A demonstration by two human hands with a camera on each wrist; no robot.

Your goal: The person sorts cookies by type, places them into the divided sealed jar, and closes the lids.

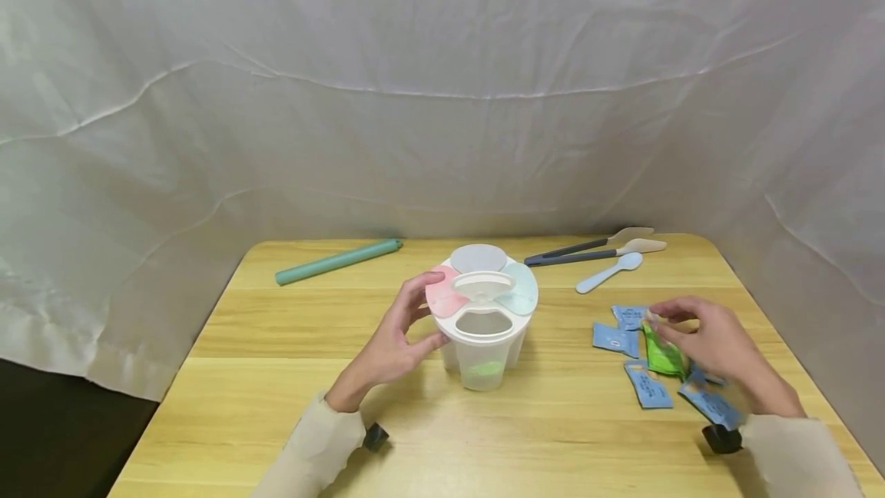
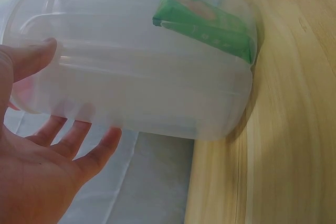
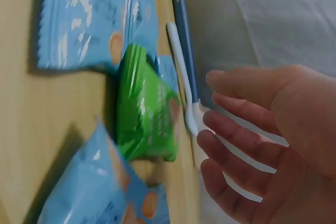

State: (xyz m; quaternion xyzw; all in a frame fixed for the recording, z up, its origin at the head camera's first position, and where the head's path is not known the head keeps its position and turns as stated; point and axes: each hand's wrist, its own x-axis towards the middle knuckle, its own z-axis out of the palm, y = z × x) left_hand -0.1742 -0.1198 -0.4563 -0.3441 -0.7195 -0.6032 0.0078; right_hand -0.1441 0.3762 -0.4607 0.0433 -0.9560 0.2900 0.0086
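Note:
My left hand [image 1: 383,348] holds a translucent storage container [image 1: 477,348] from its left side, thumb near the front and fingers behind. Its top carries pink [image 1: 442,297], pale blue [image 1: 522,292] and grey [image 1: 478,258] lids; the white front flap [image 1: 482,284] is raised over an opening. A green packet [image 2: 210,27] shows through the wall, low in the front compartment. On the right, my right hand [image 1: 719,340] hovers by another green packet [image 3: 147,111], fingers loosely bent and apart from it in the right wrist view. Several blue packets [image 1: 615,339] lie around that one.
Behind the packets lie a light blue spoon [image 1: 608,273] and dark-handled tongs [image 1: 581,255] with pale tips. A green stick-shaped object [image 1: 339,261] rests at the back left. Pale cloth [image 1: 442,137] hangs behind the wooden table [image 1: 276,406].

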